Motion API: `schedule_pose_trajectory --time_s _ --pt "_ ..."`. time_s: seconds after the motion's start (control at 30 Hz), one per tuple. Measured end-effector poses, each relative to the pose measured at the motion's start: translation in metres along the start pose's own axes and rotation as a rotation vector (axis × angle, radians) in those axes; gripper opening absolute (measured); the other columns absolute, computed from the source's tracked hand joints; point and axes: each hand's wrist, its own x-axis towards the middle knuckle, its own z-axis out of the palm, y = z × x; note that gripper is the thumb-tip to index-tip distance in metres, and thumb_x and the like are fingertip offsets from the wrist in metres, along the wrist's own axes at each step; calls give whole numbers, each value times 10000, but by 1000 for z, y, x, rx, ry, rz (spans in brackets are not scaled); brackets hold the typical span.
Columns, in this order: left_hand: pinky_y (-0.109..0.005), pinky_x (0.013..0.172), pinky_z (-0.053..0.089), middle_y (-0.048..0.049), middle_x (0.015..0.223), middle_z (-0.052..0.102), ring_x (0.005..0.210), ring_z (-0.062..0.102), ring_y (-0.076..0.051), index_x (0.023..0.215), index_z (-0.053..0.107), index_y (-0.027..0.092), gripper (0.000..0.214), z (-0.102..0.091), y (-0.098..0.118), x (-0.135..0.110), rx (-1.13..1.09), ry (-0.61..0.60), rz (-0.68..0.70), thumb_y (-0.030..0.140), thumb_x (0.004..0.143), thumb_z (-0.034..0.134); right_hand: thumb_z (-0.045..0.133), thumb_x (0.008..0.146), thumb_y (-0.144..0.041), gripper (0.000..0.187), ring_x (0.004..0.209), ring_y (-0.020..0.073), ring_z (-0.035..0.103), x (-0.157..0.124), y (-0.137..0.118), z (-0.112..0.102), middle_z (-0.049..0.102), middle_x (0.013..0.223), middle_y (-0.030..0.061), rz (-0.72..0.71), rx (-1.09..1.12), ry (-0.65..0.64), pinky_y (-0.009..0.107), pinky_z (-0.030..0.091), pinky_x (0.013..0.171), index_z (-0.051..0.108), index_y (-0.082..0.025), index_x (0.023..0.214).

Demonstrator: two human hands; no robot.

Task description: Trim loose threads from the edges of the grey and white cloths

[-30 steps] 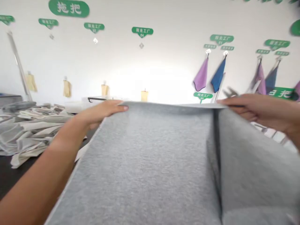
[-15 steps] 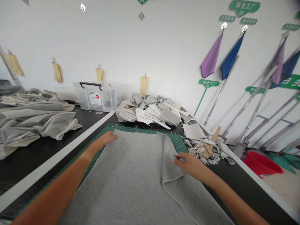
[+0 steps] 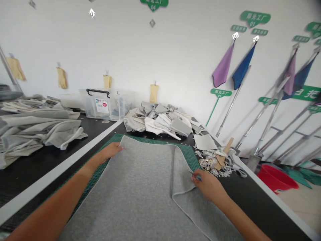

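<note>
A large grey felt sheet (image 3: 140,187) lies spread over a green cutting mat (image 3: 190,154) on the dark table. My left hand (image 3: 110,151) rests on the sheet's far left corner with its fingers curled over the edge. My right hand (image 3: 207,184) lies on the folded-over right flap of the sheet, fingers closed round a thin dark tool (image 3: 193,173) whose tip sticks out; I cannot make out what the tool is.
A heap of grey and white fabric pieces (image 3: 160,120) lies beyond the mat, with scraps and a wooden piece (image 3: 220,160) to the right. Folded cloth (image 3: 32,129) fills the left table beside a clear box (image 3: 102,103). A red basin (image 3: 274,177) and leaning poles (image 3: 265,124) stand at right.
A second ago both hands held the sheet up before the camera. It has been lowered flat onto the mat; since half a second ago my right hand has slid slightly right and nearer.
</note>
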Motion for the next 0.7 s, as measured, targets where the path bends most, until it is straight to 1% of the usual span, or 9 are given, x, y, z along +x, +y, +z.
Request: schedule_pose_trajectory --time_s 0.13,0.2,0.3,0.33,0.4,0.47,0.53,0.63,0.7 --pt "-332 703 558 -69 796 752 828 711 -305 841 719 145 463 -7 -1 1 53 85 -26 541 607 771 496 948 -393 283 985 262 691 13 17 -4 741 1006 101 -50 32 47 293 414 786 683 -193 1022" --pt "-324 659 550 -72 771 746 784 708 -299 850 710 139 476 -8 -1 0 72 118 -72 536 594 771 477 958 -457 349 966 264 688 15 18 -4 738 987 106 -43 58 14 291 415 770 691 -183 989" --pt "-315 622 542 -73 754 742 734 702 -283 870 700 135 492 -8 -2 -2 64 103 -129 531 587 770 449 941 -631 504 896 265 691 9 5 -3 731 908 95 -33 141 -54 285 413 721 694 -191 962" --pt "-313 619 543 -72 754 741 731 702 -280 872 698 135 494 -8 -3 -3 65 96 -133 531 585 770 456 918 -685 545 892 267 691 6 -1 -2 730 910 94 -28 163 -51 283 412 715 690 -196 977" --pt "-314 623 548 -73 766 742 741 706 -282 884 695 137 501 -8 -4 -2 76 86 -128 533 586 769 486 880 -735 581 897 273 692 1 -15 -1 730 924 95 2 171 12 282 409 718 670 -205 1032" --pt "-320 627 552 -76 779 742 750 709 -288 909 693 136 515 -8 -7 -2 80 83 -117 544 601 756 499 885 -718 555 880 274 694 -3 -26 1 728 911 90 39 151 97 284 401 712 638 -217 1081" --pt "-326 633 556 -76 777 739 758 711 -293 936 693 133 535 -8 -9 -2 66 81 -108 562 620 738 509 905 -667 496 853 274 695 -3 -31 3 725 890 85 60 116 131 286 389 698 615 -221 1095" --pt "-331 622 556 -78 770 736 744 709 -292 936 700 129 562 -8 -14 -1 48 93 -99 589 616 737 572 897 -578 400 862 273 694 1 -28 11 728 907 97 49 78 68 282 374 685 626 -211 1046" --pt "-333 605 553 -85 776 739 720 705 -289 924 708 125 573 -9 -17 -1 45 106 -96 598 604 744 590 900 -504 310 873 251 689 5 -23 15 729 924 93 -1 99 30 274 374 698 655 -209 970"
